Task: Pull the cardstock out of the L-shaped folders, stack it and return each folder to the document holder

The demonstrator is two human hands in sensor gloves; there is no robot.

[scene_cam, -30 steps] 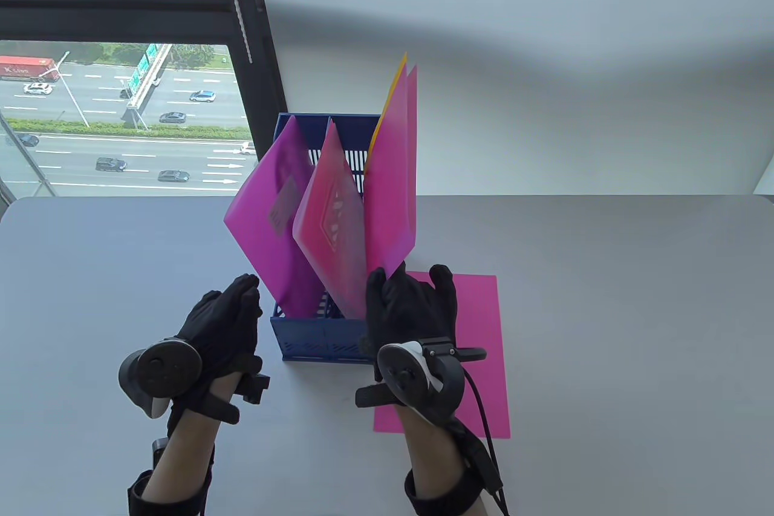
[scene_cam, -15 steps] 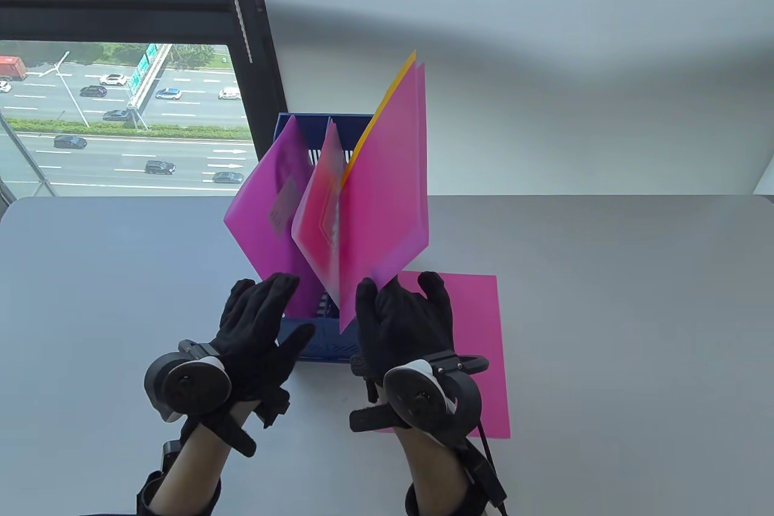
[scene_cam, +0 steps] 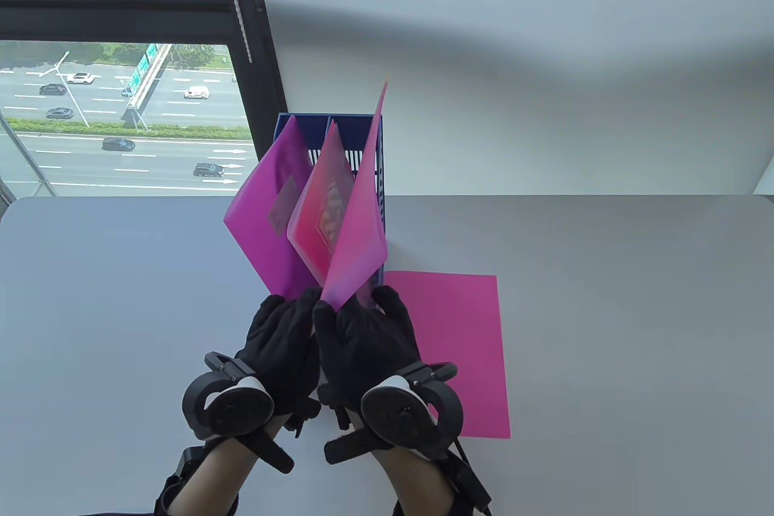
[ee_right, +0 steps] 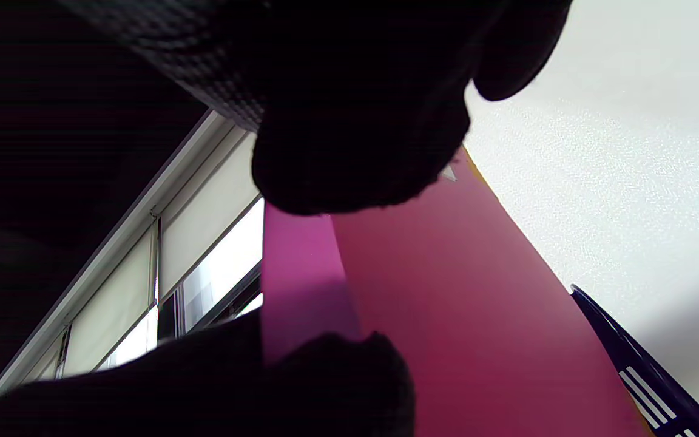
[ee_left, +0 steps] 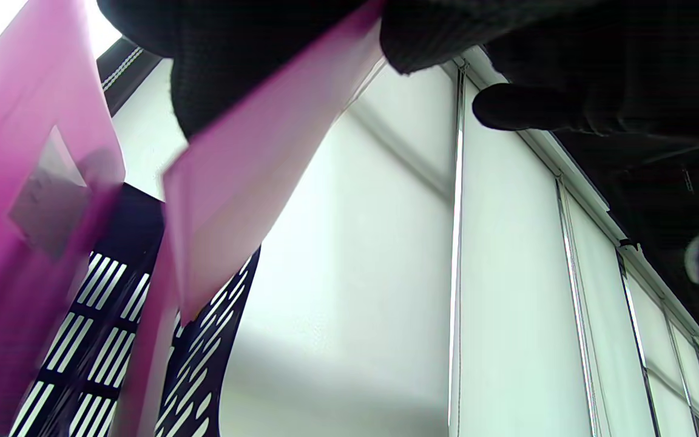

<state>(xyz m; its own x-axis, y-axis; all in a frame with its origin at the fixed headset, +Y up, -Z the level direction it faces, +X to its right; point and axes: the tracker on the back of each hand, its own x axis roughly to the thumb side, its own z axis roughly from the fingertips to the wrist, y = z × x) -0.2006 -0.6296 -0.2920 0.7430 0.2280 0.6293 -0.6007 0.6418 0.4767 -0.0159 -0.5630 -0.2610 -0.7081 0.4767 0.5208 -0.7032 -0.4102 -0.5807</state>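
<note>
A blue slotted document holder [scene_cam: 351, 129] stands at the table's middle back, also seen in the left wrist view [ee_left: 113, 291]. Two pink folders [scene_cam: 266, 207] lean in it. A third pink folder [scene_cam: 360, 219] tilts up over the holder's right side. My right hand [scene_cam: 357, 304] pinches this folder's near corner between thumb and fingers [ee_right: 355, 152]; a thin yellow edge shows along the folder [ee_right: 446, 303]. My left hand [scene_cam: 302, 301] presses up beside the right and pinches the same corner [ee_left: 252, 200]. One pink cardstock sheet [scene_cam: 459, 352] lies flat to the right.
The grey table [scene_cam: 604, 328] stretches to both sides of the holder. A white wall rises behind it, and a window [scene_cam: 121, 117] with a dark frame is at the back left.
The held folder has swung left and down, now edge-on over the holder. My left hand moved right from the holder's front to the folder's corner. My right hand shifted left and nearer.
</note>
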